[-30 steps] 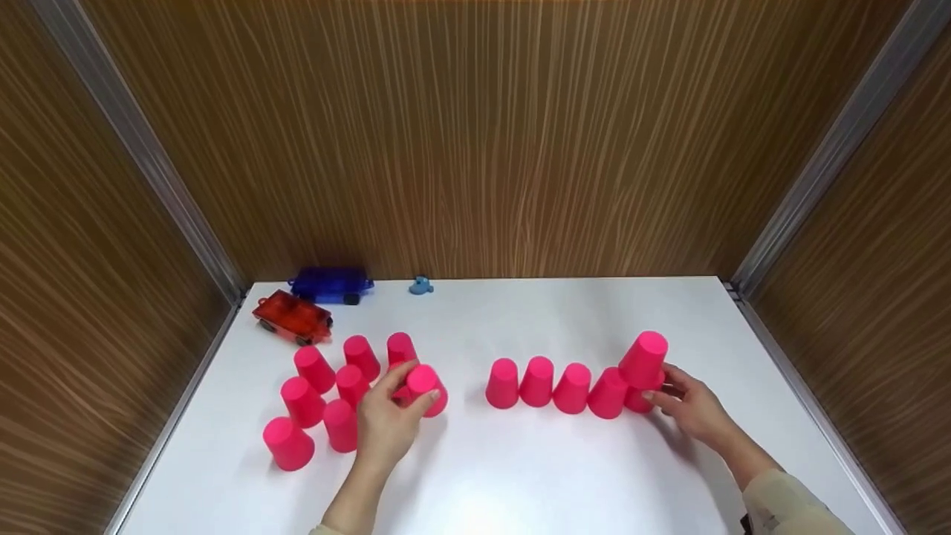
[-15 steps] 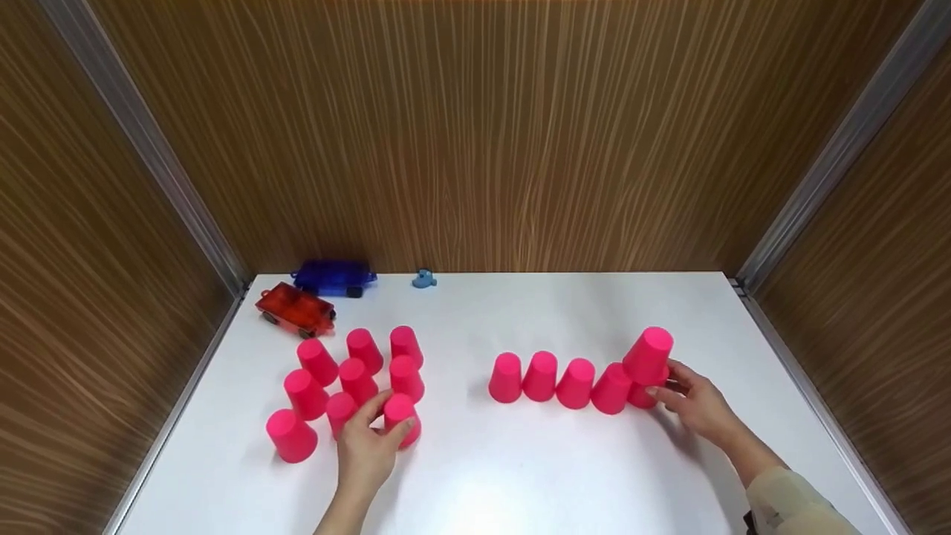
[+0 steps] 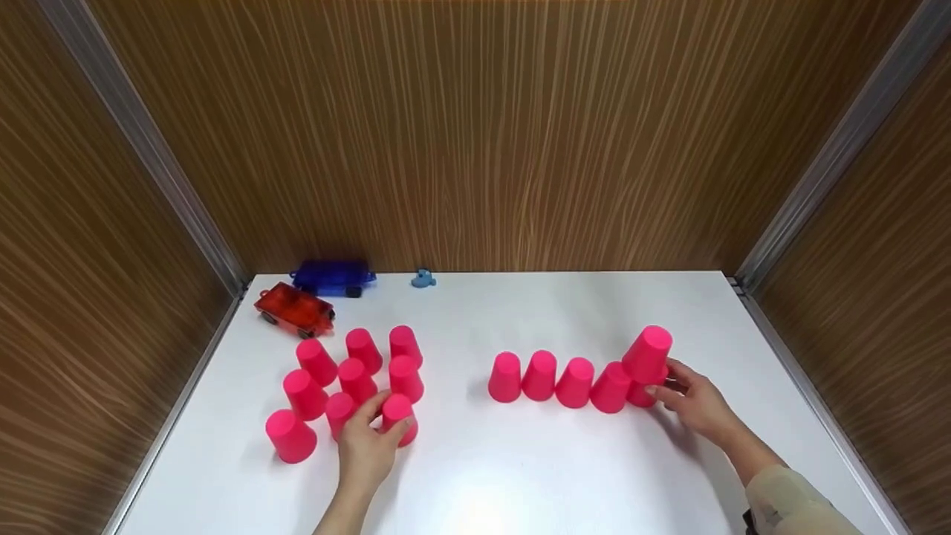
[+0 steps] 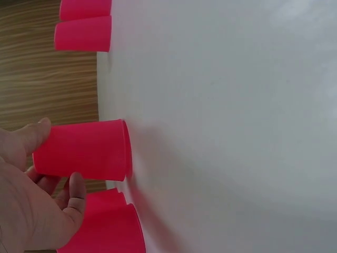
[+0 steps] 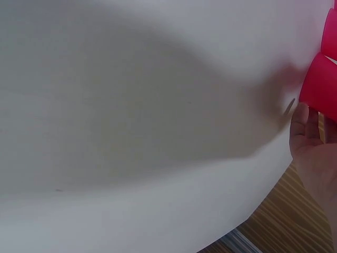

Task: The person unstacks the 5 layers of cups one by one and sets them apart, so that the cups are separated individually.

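In the head view my left hand (image 3: 365, 449) grips an upside-down pink cup (image 3: 399, 417) between thumb and fingers, at the front right corner of a group of like cups (image 3: 304, 394). The left wrist view shows this held cup (image 4: 84, 150) with its rim at or just above the table. My right hand (image 3: 698, 405) pinches the end cup (image 3: 642, 395) of a row of upturned pink cups (image 3: 540, 375). Another pink cup (image 3: 648, 353) sits on top of the row's right end. Only the edge of the right wrist view holds the pinched cup (image 5: 321, 87) and fingers.
A red toy wagon (image 3: 295, 310) and a blue toy wagon (image 3: 333, 278) stand at the back left, with a small blue toy (image 3: 423, 279) to their right. Wood-grain panels (image 3: 483, 134) enclose the white table (image 3: 535, 468) at the back and sides.
My left hand has brought its pink cup leftward and toward the front, beside the left group, and has hardly moved in the last half second. The right hand stays at the row's end.
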Tool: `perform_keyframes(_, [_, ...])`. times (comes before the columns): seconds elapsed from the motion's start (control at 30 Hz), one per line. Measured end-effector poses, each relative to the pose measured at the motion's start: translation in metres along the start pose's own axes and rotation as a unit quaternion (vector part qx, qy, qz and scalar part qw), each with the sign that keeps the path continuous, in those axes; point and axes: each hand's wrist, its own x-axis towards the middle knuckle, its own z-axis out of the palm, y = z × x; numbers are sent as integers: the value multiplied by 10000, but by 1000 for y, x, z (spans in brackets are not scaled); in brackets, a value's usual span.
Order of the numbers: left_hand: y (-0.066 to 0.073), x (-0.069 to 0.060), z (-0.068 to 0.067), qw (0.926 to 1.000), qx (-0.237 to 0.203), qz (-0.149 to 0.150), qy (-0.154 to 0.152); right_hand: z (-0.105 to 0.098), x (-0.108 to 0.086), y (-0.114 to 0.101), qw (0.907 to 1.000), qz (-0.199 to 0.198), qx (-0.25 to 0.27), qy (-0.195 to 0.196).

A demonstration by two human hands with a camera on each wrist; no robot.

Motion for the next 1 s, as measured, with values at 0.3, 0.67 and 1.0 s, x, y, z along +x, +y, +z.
perform_keyframes(0.3, [-3, 4, 3, 10000, -52, 12, -35, 1, 0, 1, 10000, 52, 46, -27])
perform_keyframes(0.67, [12, -4, -3, 9997, 184, 148, 84, 1, -2, -1, 9999, 97, 24, 7])
perform_keyframes(1.0, [82, -12, -3, 9911, 113, 1312, 217, 1, 0, 0, 9999, 130, 41, 39])
